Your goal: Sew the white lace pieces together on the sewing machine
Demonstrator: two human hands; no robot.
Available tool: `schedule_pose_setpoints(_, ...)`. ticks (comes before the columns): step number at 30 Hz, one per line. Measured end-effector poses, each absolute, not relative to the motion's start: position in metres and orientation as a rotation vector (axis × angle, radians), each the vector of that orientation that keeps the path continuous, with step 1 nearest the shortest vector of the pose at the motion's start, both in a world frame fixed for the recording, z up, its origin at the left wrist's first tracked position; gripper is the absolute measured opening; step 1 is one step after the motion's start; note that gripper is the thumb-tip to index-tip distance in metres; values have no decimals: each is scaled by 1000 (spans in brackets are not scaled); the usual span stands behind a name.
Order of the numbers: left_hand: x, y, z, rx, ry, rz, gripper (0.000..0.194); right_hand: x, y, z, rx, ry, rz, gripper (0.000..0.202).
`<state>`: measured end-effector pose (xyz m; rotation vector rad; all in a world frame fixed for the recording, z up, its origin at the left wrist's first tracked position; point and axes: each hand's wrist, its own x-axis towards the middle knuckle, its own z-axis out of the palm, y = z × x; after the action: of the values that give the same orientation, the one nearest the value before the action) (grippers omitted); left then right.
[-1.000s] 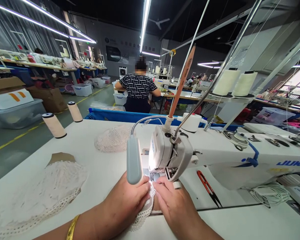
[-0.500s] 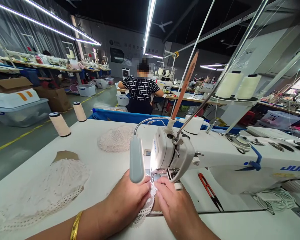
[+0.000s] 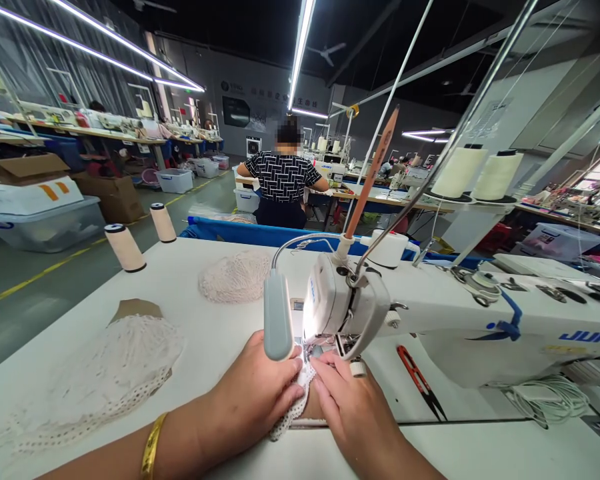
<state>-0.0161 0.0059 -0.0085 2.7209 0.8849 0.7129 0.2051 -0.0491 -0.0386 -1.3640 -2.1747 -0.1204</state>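
One white lace strip (image 3: 300,405) runs under the sewing machine (image 3: 326,293) between the left hand (image 3: 253,388), pinching it with thumb and fingers, and the right hand (image 3: 354,401), fingertips against its right edge, grip unclear, presumably keeping it flat.

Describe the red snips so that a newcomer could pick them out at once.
Find the white sewing machine with blue JUKI lettering. Just in front of its long arm, between the right hand and the coiled pale cable, lie the red snips. Their red handles and dark pointed blades set them apart from the pale cable and white machine.
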Motion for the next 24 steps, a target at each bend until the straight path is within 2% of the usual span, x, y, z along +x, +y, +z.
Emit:
schedule_pose_setpoints(2,-17,-2,4,2661,918,577,9,205,-50,-38,-1287,-2177,-161,38)
schedule_pose_setpoints(6,-18,-18,19,2594,969,356,34,204,-48,-38,-1186,-2219,-129,29)
schedule_pose_setpoints(9,-15,-19,9,2649,913,500,16,203,-46,-34,-1204,-2186,-51,31)
schedule_pose_setpoints(14,-11,2,-11,2531,810,877,18,201,-46,-23,-1326,-2035,176,29)
schedule_pose_setpoints(24,-5,18,-10,2375,969,705,9,196,-44,-22,-1415,-1866,416,32)
